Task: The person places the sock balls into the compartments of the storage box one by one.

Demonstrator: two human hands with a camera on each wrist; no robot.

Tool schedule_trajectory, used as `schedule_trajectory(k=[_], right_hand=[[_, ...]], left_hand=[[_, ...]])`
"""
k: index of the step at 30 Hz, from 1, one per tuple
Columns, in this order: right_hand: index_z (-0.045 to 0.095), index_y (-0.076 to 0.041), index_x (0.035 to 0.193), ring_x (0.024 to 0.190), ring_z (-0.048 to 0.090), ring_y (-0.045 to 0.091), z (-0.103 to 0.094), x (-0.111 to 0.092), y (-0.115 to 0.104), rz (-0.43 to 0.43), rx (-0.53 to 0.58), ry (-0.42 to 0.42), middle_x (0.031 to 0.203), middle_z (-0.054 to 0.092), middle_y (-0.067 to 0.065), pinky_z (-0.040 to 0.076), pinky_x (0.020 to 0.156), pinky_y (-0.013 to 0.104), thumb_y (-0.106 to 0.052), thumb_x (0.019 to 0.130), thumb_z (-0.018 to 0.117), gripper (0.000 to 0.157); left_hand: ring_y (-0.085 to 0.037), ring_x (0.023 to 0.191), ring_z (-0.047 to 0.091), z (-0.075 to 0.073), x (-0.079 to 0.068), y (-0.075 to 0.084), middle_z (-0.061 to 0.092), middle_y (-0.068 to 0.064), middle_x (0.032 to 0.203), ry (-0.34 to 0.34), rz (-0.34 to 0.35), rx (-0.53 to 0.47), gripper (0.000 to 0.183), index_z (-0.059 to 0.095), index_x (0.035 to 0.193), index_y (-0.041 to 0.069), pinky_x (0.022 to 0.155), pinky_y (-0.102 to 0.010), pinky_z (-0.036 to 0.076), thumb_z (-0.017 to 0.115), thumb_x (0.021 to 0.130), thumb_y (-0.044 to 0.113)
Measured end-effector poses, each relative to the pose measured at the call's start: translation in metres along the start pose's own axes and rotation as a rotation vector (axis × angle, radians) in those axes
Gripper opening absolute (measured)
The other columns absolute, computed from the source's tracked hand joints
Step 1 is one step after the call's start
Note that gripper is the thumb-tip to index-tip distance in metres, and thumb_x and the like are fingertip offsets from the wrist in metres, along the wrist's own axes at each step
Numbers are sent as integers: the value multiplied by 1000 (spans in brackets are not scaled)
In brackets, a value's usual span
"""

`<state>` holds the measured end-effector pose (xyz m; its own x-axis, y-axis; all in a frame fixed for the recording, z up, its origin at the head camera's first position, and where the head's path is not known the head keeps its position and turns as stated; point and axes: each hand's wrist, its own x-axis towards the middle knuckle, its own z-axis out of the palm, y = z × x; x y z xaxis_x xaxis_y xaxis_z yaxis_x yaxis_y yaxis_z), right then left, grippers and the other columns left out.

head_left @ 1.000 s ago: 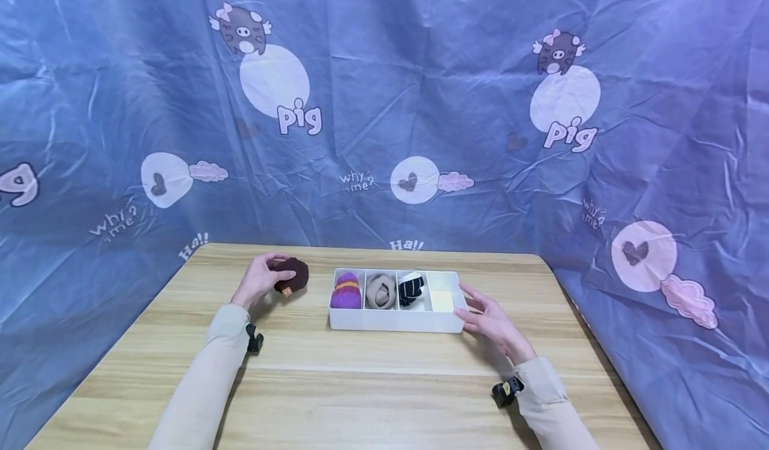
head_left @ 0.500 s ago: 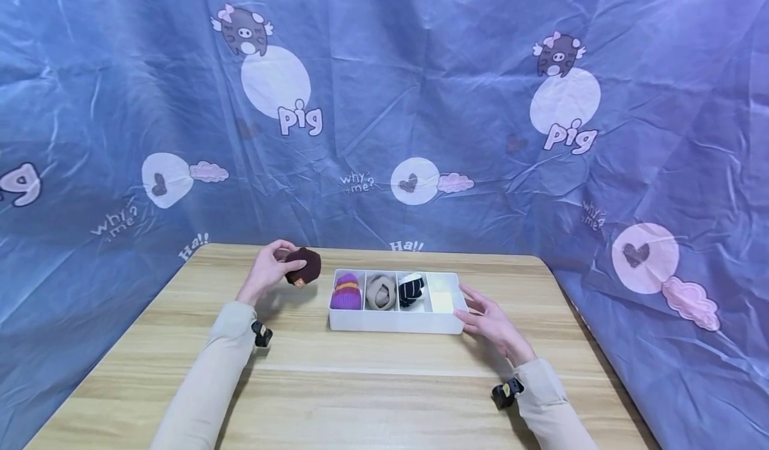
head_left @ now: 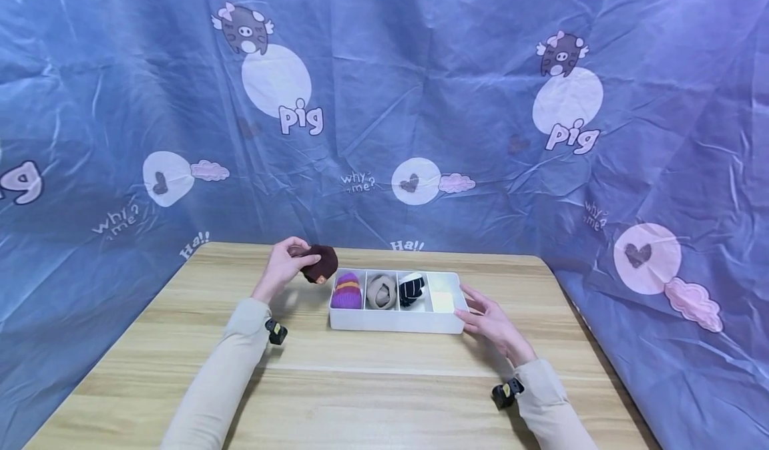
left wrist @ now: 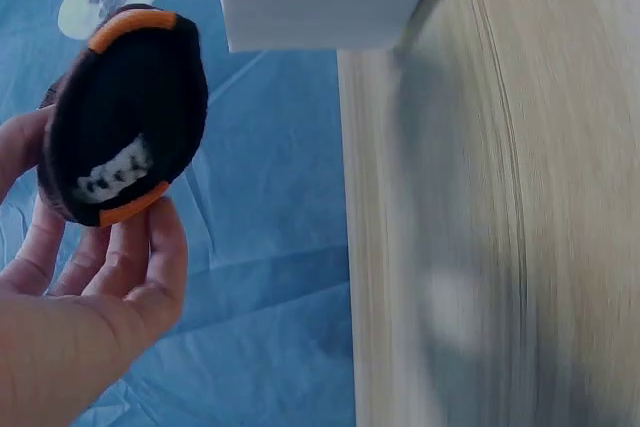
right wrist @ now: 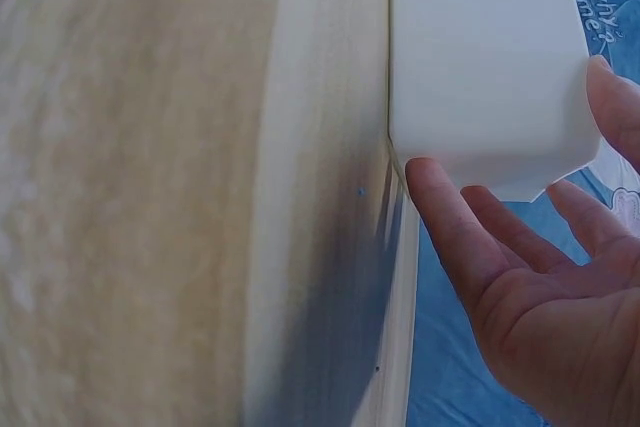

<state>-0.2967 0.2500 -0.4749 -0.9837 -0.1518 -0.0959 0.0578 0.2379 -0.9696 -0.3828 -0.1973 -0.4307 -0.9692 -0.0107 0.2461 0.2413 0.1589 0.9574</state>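
My left hand [head_left: 281, 268] pinches a dark brown rolled sock [head_left: 321, 263] above the table, just beyond the left end of a white divided box [head_left: 396, 321]. In the left wrist view the rolled sock [left wrist: 135, 117] shows orange edges and a white pattern. Along the box's compartments sit a purple bundle with an orange band [head_left: 347, 292], a beige rolled bundle [head_left: 381, 292] and a black-and-white striped bundle [head_left: 411, 290]. The rightmost compartment holds something pale or shows a pale floor; I cannot tell which. My right hand [head_left: 494, 324] touches the box's right end with fingers spread and fairly straight.
A light wooden table [head_left: 372, 403] carries the box near its far side. Behind and around it hangs a blue printed cloth [head_left: 372, 123]. Small black cameras sit on both wrists, one on the left wrist [head_left: 276, 331] and one on the right wrist [head_left: 506, 392].
My left hand has lifted the dark rolled sock off the table and carried it right, up to the box's left end. The right hand and the box have stayed in place.
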Motion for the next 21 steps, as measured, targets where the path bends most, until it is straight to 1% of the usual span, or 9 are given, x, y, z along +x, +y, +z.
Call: schedule_trajectory(k=[2,5,9,13,15,18,21], right_hand=[[23,-12,156,136,41,43,0,0,0,-2,-5,-7,153,29,32,51,99,40,-19,93,68,78],[23,-12,156,136,40,44,0,0,-1,-4,-8,-8,153,29,32,51,98,39,-19,93,68,78],[24,-13,156,134,43,42,0,0,-1,-3,-6,-7,153,29,32,51,98,40,-18,93,68,78],[23,-13,156,132,46,39,-1,1,-1,-4,-16,-7,153,29,32,52,98,38,-19,93,67,77],[21,-12,157,133,45,40,-1,1,-2,-10,-25,-13,153,28,33,52,98,38,-20,94,66,77],[22,-13,156,135,42,42,-1,1,-2,-4,-19,-8,153,28,32,51,99,39,-20,94,67,77],[20,-12,157,137,38,45,0,0,-2,-3,-25,-19,154,26,33,50,100,41,-21,95,65,77]], left_hand=[[-5,76,65,3,0,0,70,1,84,0,-2,-12,27,57,91,6,67,-19,53,79,77,2],[-4,74,65,7,0,0,70,4,82,-7,-10,-32,26,57,92,6,66,-19,54,79,78,4],[-4,76,66,14,-1,2,71,2,85,-23,-11,-50,31,58,102,2,67,-21,55,79,80,6],[-5,77,66,23,-2,6,71,-3,89,-42,14,-80,38,57,112,-1,66,-23,56,78,81,6],[-5,76,66,27,-2,6,72,-3,89,-41,29,-93,38,57,113,-1,66,-23,56,77,82,6],[-4,74,66,34,-2,7,72,-1,86,-24,49,-100,37,58,112,-2,65,-22,56,77,82,6],[-4,73,66,41,-3,8,73,-3,85,-21,51,-107,38,57,113,-2,65,-21,55,77,81,5]])
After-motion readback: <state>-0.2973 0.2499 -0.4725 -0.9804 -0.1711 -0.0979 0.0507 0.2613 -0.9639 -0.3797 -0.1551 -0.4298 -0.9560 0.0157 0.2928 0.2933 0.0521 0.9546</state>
